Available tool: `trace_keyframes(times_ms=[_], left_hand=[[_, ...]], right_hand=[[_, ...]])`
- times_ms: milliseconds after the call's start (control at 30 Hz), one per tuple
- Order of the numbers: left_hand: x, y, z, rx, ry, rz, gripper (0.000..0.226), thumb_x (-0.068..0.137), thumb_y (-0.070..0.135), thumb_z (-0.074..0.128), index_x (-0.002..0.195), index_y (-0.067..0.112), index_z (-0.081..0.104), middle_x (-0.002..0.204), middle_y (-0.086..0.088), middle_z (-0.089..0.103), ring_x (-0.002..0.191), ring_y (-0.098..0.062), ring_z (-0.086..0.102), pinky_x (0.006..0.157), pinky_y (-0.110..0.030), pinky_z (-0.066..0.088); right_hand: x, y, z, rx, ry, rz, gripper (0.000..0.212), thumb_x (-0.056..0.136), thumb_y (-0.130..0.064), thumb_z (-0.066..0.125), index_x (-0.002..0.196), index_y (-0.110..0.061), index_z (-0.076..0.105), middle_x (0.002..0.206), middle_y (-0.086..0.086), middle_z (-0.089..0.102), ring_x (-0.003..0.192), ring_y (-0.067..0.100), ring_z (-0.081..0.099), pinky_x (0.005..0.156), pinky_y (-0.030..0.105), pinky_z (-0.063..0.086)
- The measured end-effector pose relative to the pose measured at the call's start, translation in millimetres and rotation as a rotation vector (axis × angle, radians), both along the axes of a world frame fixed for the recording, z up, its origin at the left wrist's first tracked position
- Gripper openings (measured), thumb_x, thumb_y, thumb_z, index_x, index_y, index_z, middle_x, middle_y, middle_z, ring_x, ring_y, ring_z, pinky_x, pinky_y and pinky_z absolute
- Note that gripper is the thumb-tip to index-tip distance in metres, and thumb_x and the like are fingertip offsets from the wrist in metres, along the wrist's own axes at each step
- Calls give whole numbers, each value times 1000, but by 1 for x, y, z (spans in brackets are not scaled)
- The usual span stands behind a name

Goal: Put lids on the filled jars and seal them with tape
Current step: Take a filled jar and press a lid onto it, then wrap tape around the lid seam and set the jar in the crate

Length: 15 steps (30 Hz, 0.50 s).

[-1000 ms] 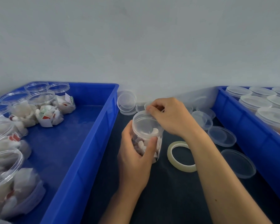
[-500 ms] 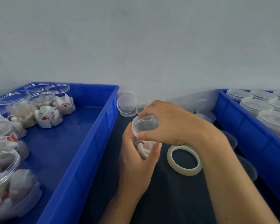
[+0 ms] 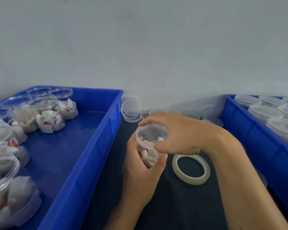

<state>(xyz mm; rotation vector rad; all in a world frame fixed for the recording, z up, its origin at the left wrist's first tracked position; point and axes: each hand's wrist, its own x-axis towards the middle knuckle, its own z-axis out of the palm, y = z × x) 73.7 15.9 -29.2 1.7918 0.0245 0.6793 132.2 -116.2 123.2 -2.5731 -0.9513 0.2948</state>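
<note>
— Clear plastic jar [image 3: 147,156], where is it?
— Head view: between the two blue bins [image 3: 83,146], over the dark mat, long axis near upright, mouth tipped slightly toward the camera.
— Hands?
— Left hand [image 3: 140,173] grasps its body; right hand [image 3: 178,133] curls round the lid [image 3: 150,135] on top. Tape roll [image 3: 190,169] lies flat just right.

I log this as a small hand-packing workstation: two deep blue plastic crates [image 3: 83,156] [image 3: 256,140] of clear round plastic jars [image 3: 43,105], loose transparent lids [image 3: 130,109], dark work surface [image 3: 181,205], bare pale plaster wall [image 3: 156,47].
</note>
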Motion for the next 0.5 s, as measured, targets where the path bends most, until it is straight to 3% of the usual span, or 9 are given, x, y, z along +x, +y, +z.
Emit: trace_keyframes(times_ms=[67,167,267,367,500], left_hand=[[0,0,0,5,4,1,80,82,44,88,147,53,41,137,27,62,122,3,64,85,-19,57],[0,1,-1,8,4,-6,79,83,41,88,146,49,42,133,24,64,120,2,65,86,-14,55],[0,0,-2,15,8,-17,74,83,39,89,143,42,46,127,20,67,116,-2,67,86,-14,52],[0,0,0,4,-1,-29,76,84,37,89,146,44,45,129,21,67,118,0,66,88,-13,53],[-1,-1,0,-7,-8,-29,75,83,38,90,142,50,45,129,21,67,116,-4,68,84,-16,56]], right_hand=[[-2,1,2,-7,-19,-21,61,86,-38,67,140,-56,48,138,-34,48,122,-4,48,93,22,42],[-8,8,1,-51,-125,-143,62,85,-67,66,142,-49,48,135,-21,50,123,8,52,91,32,43],[-14,17,-3,-202,-321,-322,77,83,-89,45,143,-41,50,136,-11,60,126,22,58,86,41,40],[-20,20,0,-153,-318,-362,78,87,-90,31,141,-37,50,137,-10,63,128,24,58,84,41,35],[-30,13,13,-128,-246,-182,74,93,-67,49,157,-44,21,154,-12,43,143,18,38,91,38,33]])
